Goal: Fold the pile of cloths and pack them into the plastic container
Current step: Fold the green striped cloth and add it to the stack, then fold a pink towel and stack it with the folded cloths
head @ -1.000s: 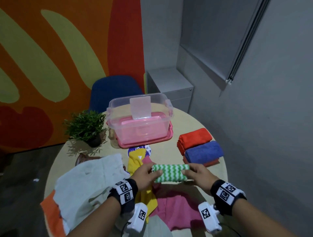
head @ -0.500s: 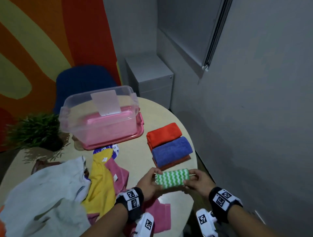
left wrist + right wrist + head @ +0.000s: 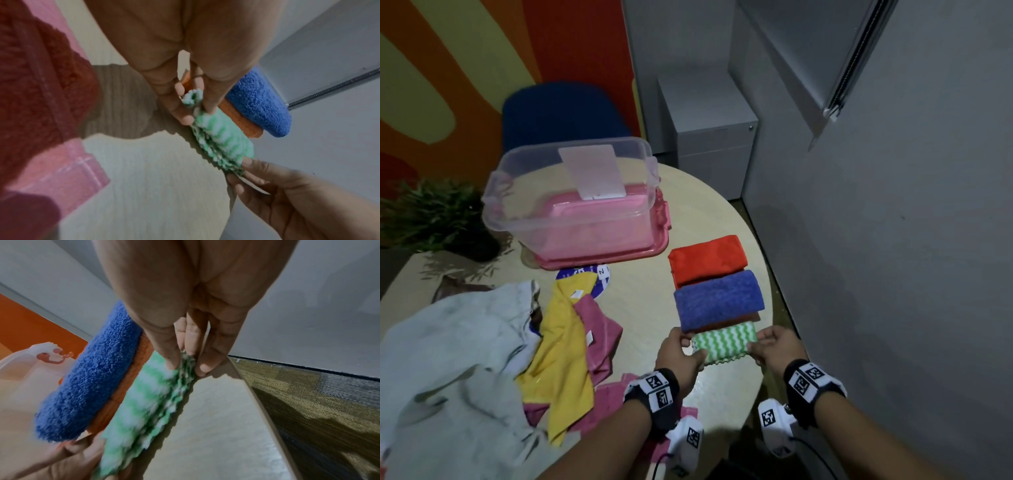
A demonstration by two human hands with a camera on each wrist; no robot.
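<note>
Left hand (image 3: 677, 354): pinched on the left end of the folded green-and-white zigzag cloth (image 3: 723, 342), thumb above, fingers below (confirmed in the left wrist view, cloth at (image 3: 222, 139)). Right hand (image 3: 777, 347): pinched on the right end of the same cloth, fingertips (image 3: 202, 368) closed against its scalloped edge. Both hands clamped on the cloth, one per end.

Cloth position: low over the round wooden surface (image 3: 643, 308), near its right edge, just in front of the folded stack. Contact with the surface: cannot tell.

Folded stack: blue cloth (image 3: 719, 299) on top of an orange cloth (image 3: 123, 386), with a red cloth (image 3: 707, 258) directly behind. Green cloth touching or nearly touching the orange layer along its far side.

Clear plastic container (image 3: 571, 202): open, standing on its pink lid (image 3: 654, 251), well behind and to the left of the hands.

Unfolded pile on the left half of the surface: white cloth (image 3: 455, 356), yellow cloth (image 3: 558, 346), pink cloth (image 3: 599, 329) (overlapping one another).

Also present: potted plant (image 3: 434, 216) at far left, blue chair (image 3: 561, 113) behind the container, grey cabinet (image 3: 709, 137) against the wall.
</note>
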